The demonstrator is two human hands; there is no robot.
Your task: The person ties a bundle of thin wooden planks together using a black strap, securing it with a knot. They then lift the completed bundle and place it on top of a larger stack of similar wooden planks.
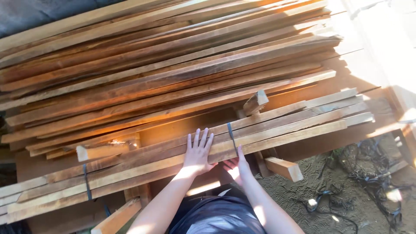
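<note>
While sunlight falls across the wood, the left hand (198,152) lies flat, fingers spread, on top of a strapped bundle (182,162) of long slats, its grip released and holding nothing. The right hand (237,168) sits at the bundle's near edge, just beside a dark strap (232,138) that wraps around the slats; whether its grip is clenched on the edge or the strap I cannot tell, as the fingers are partly hidden. A second strap (86,182) binds the bundle further left. The bundle rests on short wooden blocks (284,168), in front of a large loose stack (164,65) of similar slats. One small block (255,102) stands between stack and bundle. Tangled dark straps (368,173) lie on the sandy ground (303,190) to the right.
</note>
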